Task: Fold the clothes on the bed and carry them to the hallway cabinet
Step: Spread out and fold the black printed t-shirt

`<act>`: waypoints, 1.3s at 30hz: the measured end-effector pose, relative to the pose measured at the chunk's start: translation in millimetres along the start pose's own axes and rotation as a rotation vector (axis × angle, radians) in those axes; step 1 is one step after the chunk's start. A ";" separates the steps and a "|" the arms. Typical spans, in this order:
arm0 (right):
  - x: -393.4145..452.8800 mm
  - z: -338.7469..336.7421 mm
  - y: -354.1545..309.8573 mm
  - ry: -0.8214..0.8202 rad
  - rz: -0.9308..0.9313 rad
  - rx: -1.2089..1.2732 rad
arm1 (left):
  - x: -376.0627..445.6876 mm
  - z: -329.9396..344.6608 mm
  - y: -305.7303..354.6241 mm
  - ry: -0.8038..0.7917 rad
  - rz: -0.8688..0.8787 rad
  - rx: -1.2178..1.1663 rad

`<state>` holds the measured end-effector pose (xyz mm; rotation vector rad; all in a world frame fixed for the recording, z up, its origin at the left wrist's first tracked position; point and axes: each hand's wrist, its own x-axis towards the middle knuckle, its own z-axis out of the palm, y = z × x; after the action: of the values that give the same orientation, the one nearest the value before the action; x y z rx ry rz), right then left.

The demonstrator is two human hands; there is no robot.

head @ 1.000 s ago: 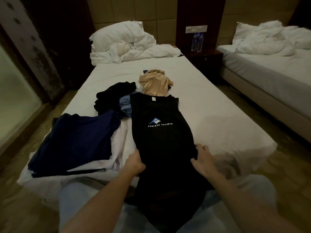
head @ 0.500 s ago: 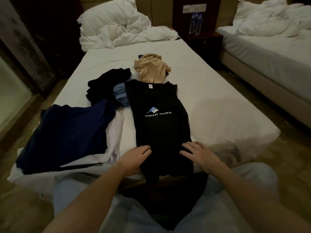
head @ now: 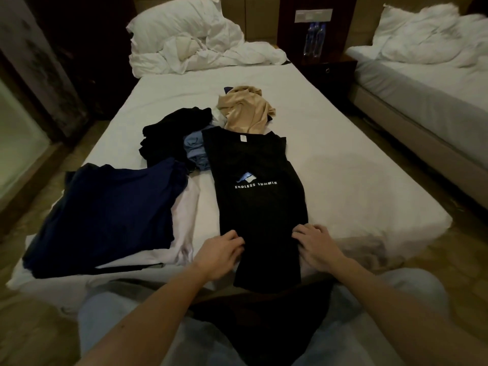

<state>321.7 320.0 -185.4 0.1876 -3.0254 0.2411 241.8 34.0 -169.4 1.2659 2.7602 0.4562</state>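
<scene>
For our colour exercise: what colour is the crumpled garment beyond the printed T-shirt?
Tan crumpled garment, clearest in the head view.

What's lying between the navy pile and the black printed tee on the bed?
In the head view, a white garment sticking out from under the navy pile, then bare sheet up to the black tee.

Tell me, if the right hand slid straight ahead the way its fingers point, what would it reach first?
Probably only more of the black Endless Summer T-shirt that the right hand already grips; its fingers point up and left across it.
</scene>
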 end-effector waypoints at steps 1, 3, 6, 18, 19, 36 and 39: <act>4.4 -7.8 -1.5 -0.030 0.110 0.146 | 4.8 -7.5 0.7 -0.027 -0.124 -0.191; 17.3 -27.7 -5.3 -0.021 0.331 0.462 | 14.9 -22.9 -2.5 0.035 -0.354 -0.607; 42.3 -52.6 -12.1 0.114 0.512 0.705 | 29.8 -44.4 -9.5 0.115 -0.567 -0.986; 162.7 -115.7 2.1 0.296 0.669 1.118 | 101.6 -112.6 -60.7 0.427 -0.672 -1.549; 174.1 -117.6 5.8 0.293 0.682 1.161 | 108.9 -118.0 -68.6 0.418 -0.685 -1.598; 378.1 -78.3 97.8 0.012 1.075 1.042 | 267.8 -129.6 -193.0 0.463 -1.092 -1.428; 394.2 -58.1 107.3 -0.071 1.077 0.704 | 287.3 -112.5 -202.6 0.493 -0.972 -0.998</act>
<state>-76.3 389.6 -101.2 -1.3998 -2.6039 1.3416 -116.0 98.0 -105.3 -0.4277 2.3572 1.7831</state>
